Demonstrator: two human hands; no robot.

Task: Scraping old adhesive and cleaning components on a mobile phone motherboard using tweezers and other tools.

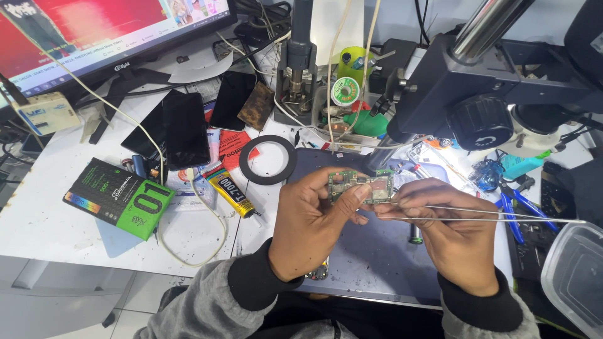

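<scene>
Two hands over blue mat. Left hand, fingers pinched on one green circuit board, long axis left-right, held above surface. Right hand, fingers closed on one tweezers, tips pointing left at board. Beyond: one tape ring, two dark phones, one microscope.

Bright, even light; sharp centre, soft shadows, slight edge distortion.

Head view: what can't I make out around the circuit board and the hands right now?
- Circuit board: parts too small; edges covered by left hand fingers.
- Tweezers: tips hidden between right hand and board.
- Device beneath left wrist: mostly hidden.
- Plastic container: cut off by the right edge.
- Microscope: top cut off.
</scene>
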